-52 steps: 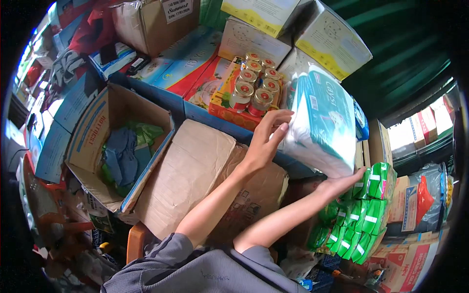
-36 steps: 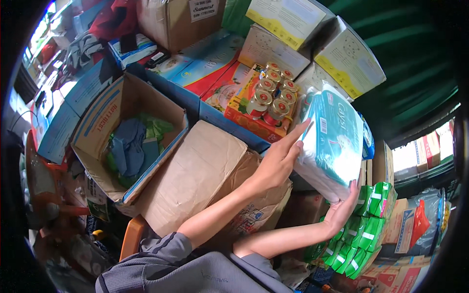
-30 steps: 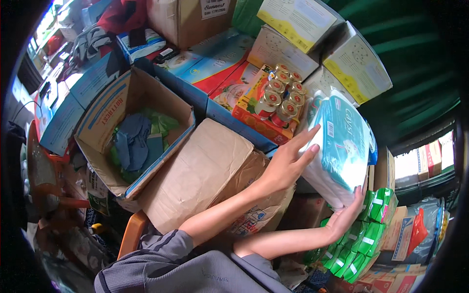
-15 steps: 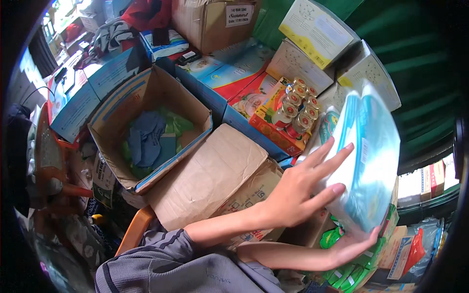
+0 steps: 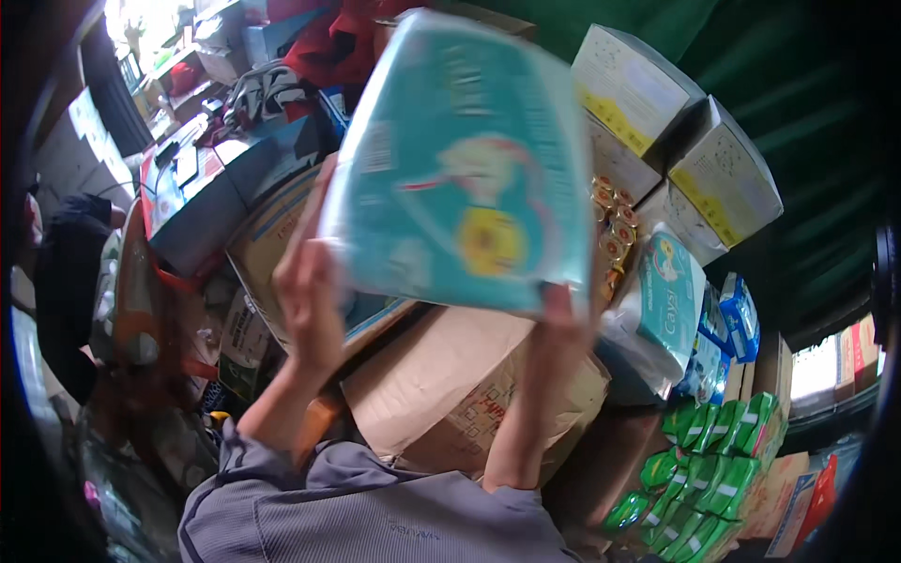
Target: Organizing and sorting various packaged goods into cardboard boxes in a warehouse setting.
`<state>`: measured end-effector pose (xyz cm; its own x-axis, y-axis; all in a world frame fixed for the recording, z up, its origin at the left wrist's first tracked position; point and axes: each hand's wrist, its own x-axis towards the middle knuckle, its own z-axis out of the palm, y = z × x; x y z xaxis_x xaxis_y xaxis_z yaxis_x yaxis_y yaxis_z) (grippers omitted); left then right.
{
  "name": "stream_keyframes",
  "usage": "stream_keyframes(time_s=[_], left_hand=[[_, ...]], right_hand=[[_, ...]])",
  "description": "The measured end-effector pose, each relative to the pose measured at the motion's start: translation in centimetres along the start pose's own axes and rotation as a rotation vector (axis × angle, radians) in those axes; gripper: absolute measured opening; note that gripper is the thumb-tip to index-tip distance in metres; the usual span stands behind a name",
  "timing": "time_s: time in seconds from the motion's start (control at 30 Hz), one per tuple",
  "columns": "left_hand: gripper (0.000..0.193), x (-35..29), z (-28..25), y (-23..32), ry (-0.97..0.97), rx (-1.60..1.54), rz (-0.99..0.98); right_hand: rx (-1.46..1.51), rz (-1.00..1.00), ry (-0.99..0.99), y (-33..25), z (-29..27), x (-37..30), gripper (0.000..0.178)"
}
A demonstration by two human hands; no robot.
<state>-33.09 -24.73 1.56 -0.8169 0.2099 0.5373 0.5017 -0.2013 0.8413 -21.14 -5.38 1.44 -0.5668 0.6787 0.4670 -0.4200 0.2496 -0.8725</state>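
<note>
Both my hands hold up a large teal plastic-wrapped pack [image 5: 432, 225] with a cartoon figure on its front. It is tilted, slightly blurred, and hides part of the boxes behind it. My left hand [image 5: 314, 281] grips its left edge, the fingers partly hidden. My right hand [image 5: 561, 328] grips the lower right corner, thumb on the front face. A similar teal pack [image 5: 668, 296] lies to the right of my right hand. Beneath the held pack is an open cardboard box [image 5: 267, 244], mostly covered by it. A closed brown carton [image 5: 441, 366] lies between my forearms.
White boxes with yellow bands [image 5: 633, 84] are stacked at the far right, near gold-lidded jars [image 5: 615, 225]. Green packets [image 5: 718, 469] fill a space at the lower right, below blue packs [image 5: 737, 314]. An orange chair part [image 5: 319, 422] shows by my left forearm.
The pack has moved left and up from the right side, turning its printed front toward me. My left hand now grips its left edge. The second teal pack is now in fuller view.
</note>
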Motion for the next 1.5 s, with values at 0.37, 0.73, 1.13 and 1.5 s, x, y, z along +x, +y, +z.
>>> stream_keyframes(time_s=[0.37,0.73,1.13,1.5], left_hand=[[0.067,-1.9,-19.8,-11.4,0.143,-0.009,-0.616],[0.064,5.5,-25.0,-22.4,-0.130,-0.142,-1.166],[0.062,9.1,-22.2,-32.7,0.121,-0.078,-1.203],[0.091,4.5,-21.3,-33.7,0.262,0.044,-1.723]], right_hand=[[-0.039,0.405,-0.432,13.4,15.7,-6.4,0.093],[-0.270,0.835,-0.554,18.1,20.7,-6.1,0.113],[-0.286,0.843,-0.485,26.7,25.7,-6.0,0.128],[0.047,0.865,-0.486,34.5,25.9,-8.9,0.080]])
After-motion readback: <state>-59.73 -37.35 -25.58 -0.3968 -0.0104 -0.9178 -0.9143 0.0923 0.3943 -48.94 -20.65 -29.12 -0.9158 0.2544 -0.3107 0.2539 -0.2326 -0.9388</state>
